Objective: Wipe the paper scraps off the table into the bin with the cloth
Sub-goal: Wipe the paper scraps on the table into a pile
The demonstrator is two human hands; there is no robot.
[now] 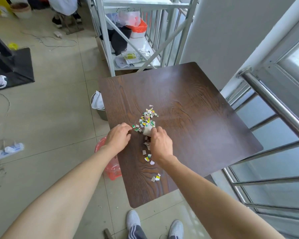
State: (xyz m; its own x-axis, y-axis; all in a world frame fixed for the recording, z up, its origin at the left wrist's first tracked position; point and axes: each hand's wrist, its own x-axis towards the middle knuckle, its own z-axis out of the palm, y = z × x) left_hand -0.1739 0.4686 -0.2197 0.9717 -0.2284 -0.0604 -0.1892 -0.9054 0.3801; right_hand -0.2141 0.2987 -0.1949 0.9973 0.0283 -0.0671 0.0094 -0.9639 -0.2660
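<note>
Counter (188, 107): dark brown wood-grain top, rounded corners, set at an angle, centre to right of frame. Floor (59, 118): pale tiles, loose cables and a white power strip (9, 150) at left edge. Metal shelving unit (128, 31) w/ bags, top centre. Steel railing (273, 104) and window glass, right side. Person's two light shoes (155, 225) at bottom centre.

Paper scraps (147, 119): multicoloured bits, main heap mid-counter; a thinner trail runs down toward lower centre, w/ a few strays (156, 178) near the counter's lower part.

Bin (109, 163): red-orange plastic liner, on floor just beside counter's left edge, partly hidden behind left forearm. Second, grey bin (98, 106) w/ white liner further up the same edge.

Cloth (148, 131): pale, bunched, at lower end of the heap, touching scraps.

Left hand (118, 136): fingers curled loosely, half open, holds nothing; fingertips at the heap's left fringe, over counter's left edge.

Right hand (160, 143): closed around the cloth, knuckles up, pressing it to counter amid scraps.
</note>
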